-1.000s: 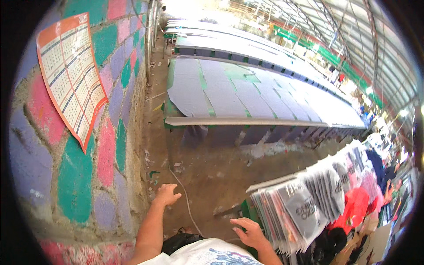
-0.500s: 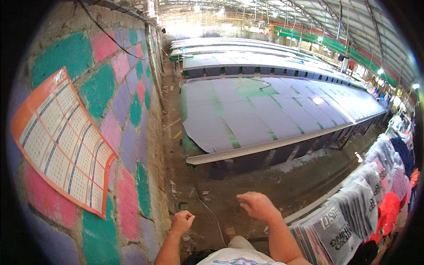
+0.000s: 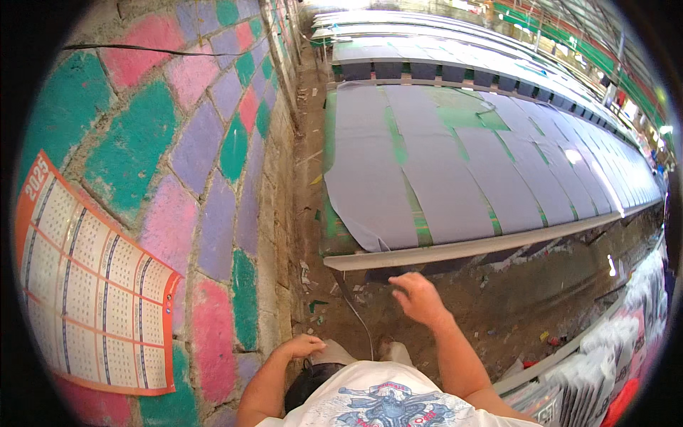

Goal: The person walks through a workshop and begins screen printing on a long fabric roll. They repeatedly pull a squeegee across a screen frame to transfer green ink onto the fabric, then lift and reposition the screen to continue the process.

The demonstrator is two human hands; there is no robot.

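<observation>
Right hand (image 3: 420, 299) has come up nearer the long green counter (image 3: 462, 117) with flat grey-lavender fabric panels (image 3: 370, 156) on it, fingers slightly apart, empty. Left hand (image 3: 302, 346) sits lower, can't tell its fingers.

My right hand (image 3: 420, 297) is raised over the floor (image 3: 498, 313), fingers loosely bent, with the pale front edge of a long counter (image 3: 455, 250) just beyond it in my view. My left hand (image 3: 302, 346) is lower, close to my body, on the side of the stone wall (image 3: 277, 213) painted in pink, teal and lavender. An orange-bordered calendar (image 3: 99, 292) curls against that wall. Greyish-lavender cloth panels (image 3: 366, 164) lie in slanting rows across the counter, green showing between them. A thin cable (image 3: 366, 324) trails along the floor ahead of my printed white shirt (image 3: 334, 402). Plastic-wrapped garments (image 3: 605, 363) crowd the lower right.
</observation>
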